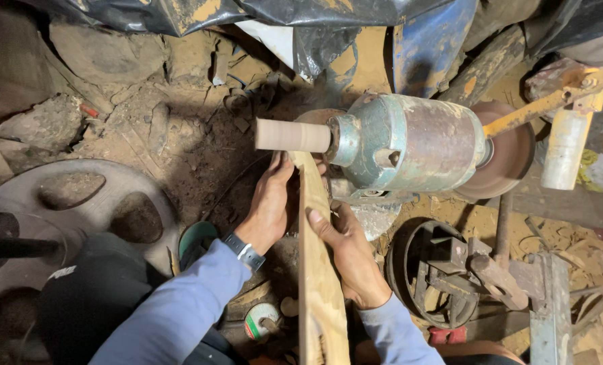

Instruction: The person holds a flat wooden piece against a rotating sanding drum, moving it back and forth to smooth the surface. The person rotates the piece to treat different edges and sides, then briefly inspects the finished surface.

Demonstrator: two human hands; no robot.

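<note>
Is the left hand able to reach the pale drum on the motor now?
Probably yes: the left hand grips the plank just below the drum, with nothing between them.

floor: packed dirt (179,128), strewn with sawdust and scrap
top: black plastic sheet (179,13)
left: grey metal wheel (112,186)
light: dim, warm

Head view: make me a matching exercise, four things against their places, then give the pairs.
Things:
1. long pale wooden plank
2. pale cylindrical sanding drum
3. brown round disc
4. dark wristwatch

Places:
A. on the right end of the rusty green motor
B. on the left wrist, by the blue sleeve
C. on the left end of the motor
D. between the left hand and the right hand

Pairs: 1-D, 2-C, 3-A, 4-B
</note>
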